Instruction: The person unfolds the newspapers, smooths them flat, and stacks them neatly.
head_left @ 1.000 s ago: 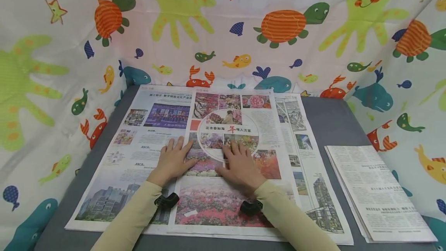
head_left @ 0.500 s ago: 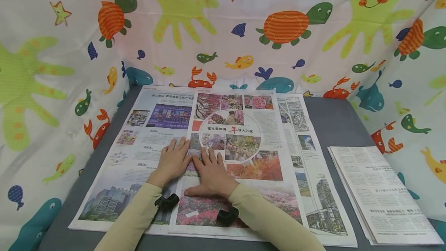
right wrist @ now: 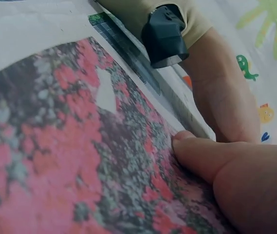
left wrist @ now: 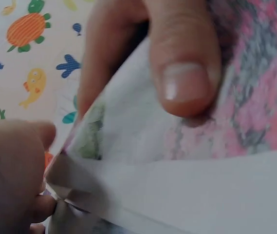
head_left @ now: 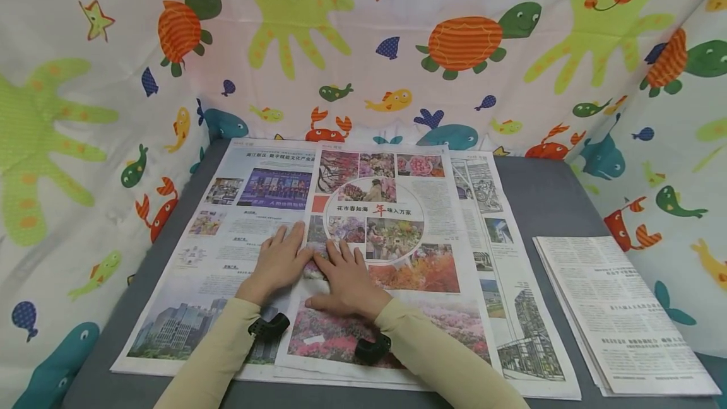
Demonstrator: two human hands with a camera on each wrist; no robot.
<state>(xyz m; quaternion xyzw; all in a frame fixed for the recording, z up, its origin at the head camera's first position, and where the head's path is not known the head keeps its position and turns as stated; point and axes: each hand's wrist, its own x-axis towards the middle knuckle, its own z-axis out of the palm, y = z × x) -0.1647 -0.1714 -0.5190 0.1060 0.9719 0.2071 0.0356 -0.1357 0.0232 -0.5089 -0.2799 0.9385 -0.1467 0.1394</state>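
Several newspaper sheets lie spread and overlapping on the grey table. The top one, a flower-photo newspaper page (head_left: 420, 270), has its left margin near both hands. My left hand (head_left: 275, 267) rests on the newspaper left of that margin, fingers extended. Beside it my right hand (head_left: 349, 286) lies on the flower page, fingers spread and thumb pointing back. In the left wrist view the right thumb (left wrist: 189, 83) touches the printed side, and the page bulges up with a gap under its edge. My left hand's fingertips are partly hidden there.
A folded newspaper stack (head_left: 619, 320) lies on the right of the grey table (head_left: 545, 201). A printed sea-animal curtain (head_left: 341, 36) encloses the back and sides. Black wrist cameras (head_left: 269, 327) sit on both sleeves.
My right hand has slid left and slightly nearer across the flower page, from its middle to beside the left hand. The left hand has hardly moved.
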